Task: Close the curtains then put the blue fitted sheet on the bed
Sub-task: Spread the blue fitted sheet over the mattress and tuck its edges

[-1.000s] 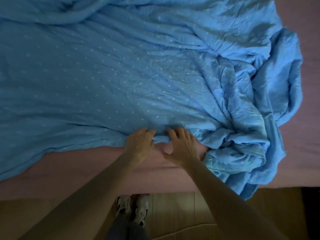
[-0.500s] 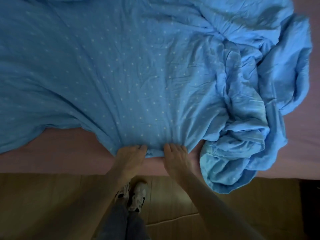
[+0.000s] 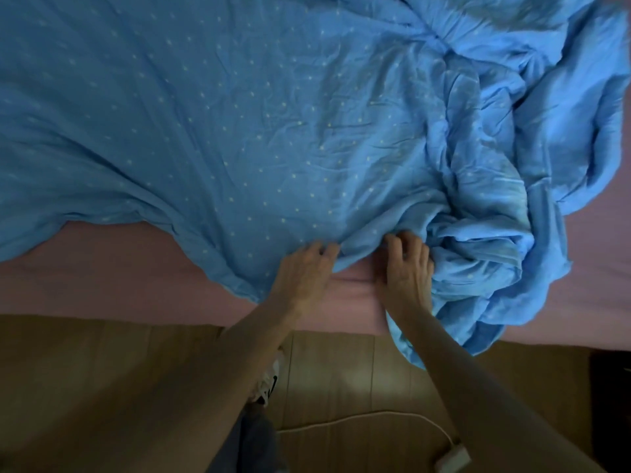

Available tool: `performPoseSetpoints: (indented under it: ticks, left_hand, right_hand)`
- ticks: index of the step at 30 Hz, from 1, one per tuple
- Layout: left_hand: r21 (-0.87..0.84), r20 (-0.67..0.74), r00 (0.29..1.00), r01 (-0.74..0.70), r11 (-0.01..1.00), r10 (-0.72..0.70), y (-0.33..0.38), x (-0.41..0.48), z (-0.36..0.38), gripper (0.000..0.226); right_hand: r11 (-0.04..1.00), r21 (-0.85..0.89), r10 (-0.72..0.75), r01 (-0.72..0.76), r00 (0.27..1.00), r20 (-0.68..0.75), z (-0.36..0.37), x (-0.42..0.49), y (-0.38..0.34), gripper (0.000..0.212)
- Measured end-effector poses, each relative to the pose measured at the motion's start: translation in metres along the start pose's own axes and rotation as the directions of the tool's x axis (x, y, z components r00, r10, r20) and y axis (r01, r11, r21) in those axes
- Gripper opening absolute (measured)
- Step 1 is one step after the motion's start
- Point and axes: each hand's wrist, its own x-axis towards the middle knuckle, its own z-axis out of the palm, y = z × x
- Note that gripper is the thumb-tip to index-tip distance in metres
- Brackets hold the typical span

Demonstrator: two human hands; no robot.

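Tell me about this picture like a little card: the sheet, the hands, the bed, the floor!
sheet: blue fitted sheet, white dots, spread out on the left, bunched up on the right
left hand: grips the sheet's near edge
right hand: grips the sheet's near edge, next to the bunch
bed: pink, partly uncovered
floor: wooden, with a white cable and a shoe

The floor [image 3: 102, 387] is made of light wooden boards which run away from the viewer. A thin white cable [image 3: 341, 419] lies on it in a loose curve and ends at a small white adapter [image 3: 452, 455] near the bottom edge. A white sneaker [image 3: 269, 384] with dark marks stands on the boards, above a blue trouser leg [image 3: 256, 435]. At the right edge is a dark shape [image 3: 611, 387], too dim to identify.
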Motion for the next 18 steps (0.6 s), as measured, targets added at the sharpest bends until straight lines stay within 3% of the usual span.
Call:
performPoseSetpoints:
  ticks: [6,9,12,16,18]
  left_hand:
    - [-0.044,-0.052,0.998,0.022,0.999,-0.024,-0.003,0.003,0.001,0.024]
    - [-0.049,-0.058,0.996,0.066,0.997,-0.069,-0.004,0.006,-0.004,0.02]
    - [-0.01,-0.033,0.999,-0.031,0.999,0.03,-0.012,0.002,-0.005,0.027]
    - [0.087,0.091,0.992,-0.096,0.992,0.088,-0.017,-0.01,0.005,0.027]
    - [0.094,0.189,0.977,-0.123,0.988,0.103,-0.002,-0.018,0.015,0.025]
  right_hand:
    - [0.997,-0.063,-0.056,0.049,0.992,-0.116,-0.008,0.018,0.006,0.041]
    - [0.986,-0.148,-0.092,0.08,0.993,-0.076,-0.007,0.033,0.011,0.044]
    - [0.988,-0.118,-0.108,0.1,0.992,-0.061,-0.003,0.048,0.007,0.02]
    - [0.966,-0.163,-0.19,0.202,0.978,0.09,-0.009,0.016,0.029,0.004]
    - [0.95,-0.245,-0.142,0.192,0.968,0.207,-0.015,-0.016,0.058,0.018]
